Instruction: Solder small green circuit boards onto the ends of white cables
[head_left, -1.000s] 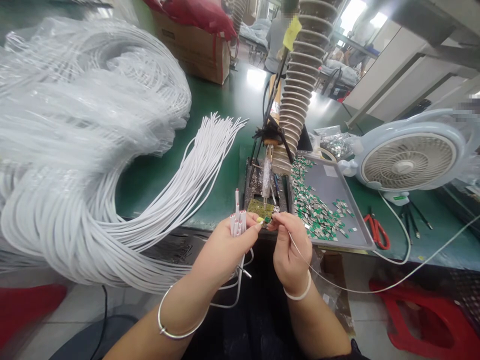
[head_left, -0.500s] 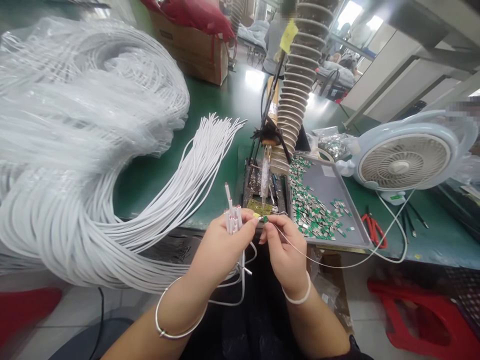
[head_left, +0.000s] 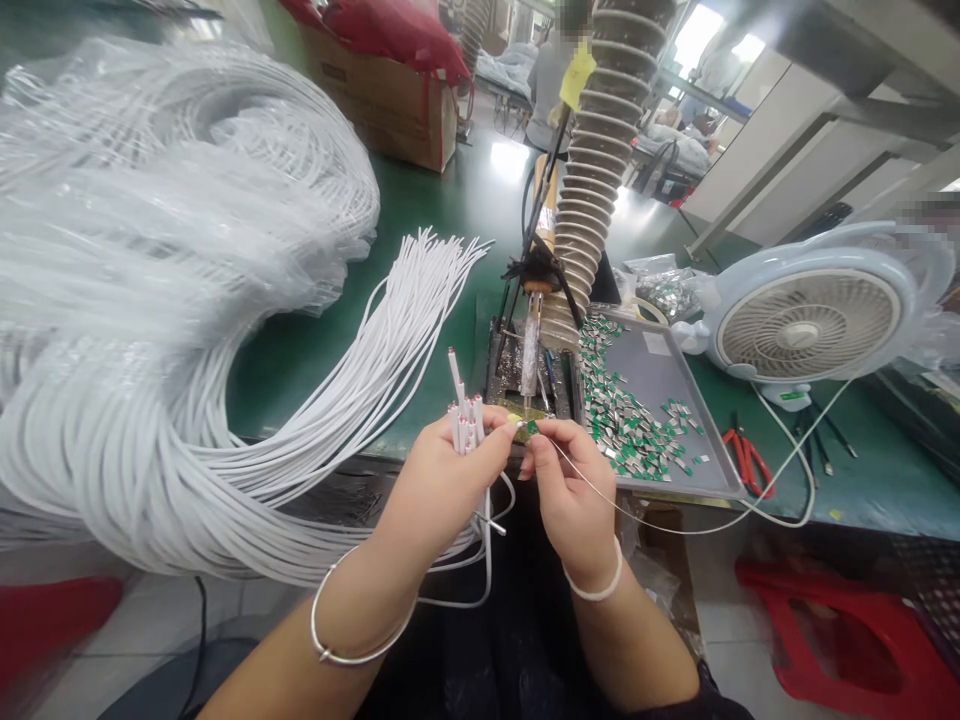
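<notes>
The left hand [head_left: 444, 475] is closed around a small bunch of white cables [head_left: 466, 428], and their pinkish-red ends poke up above the thumb. The right hand [head_left: 576, 490] has its thumb and finger pinched close together, with a thin silvery wire [head_left: 641, 521] running from it in a long curve to the right. A tiny green piece [head_left: 532, 427] is right between the fingertips of the two hands, but it is too small to tell which hand is gripping it. The hot iron [head_left: 530, 360] points down just above that piece, and I cannot tell if its tip touches it. A fat bendy hose [head_left: 592, 170] hangs down behind the iron. To the right is a gray tray [head_left: 645, 355] with lots of little green and silver bits [head_left: 630, 430] lying in it. Past the tray stand a pale blue fan [head_left: 810, 325] and, nearer the table's front edge, some pliers with red handles [head_left: 748, 462]. On the left, a huge heap of white cables [head_left: 172, 220] is spread over the green table [head_left: 274, 370]
</notes>
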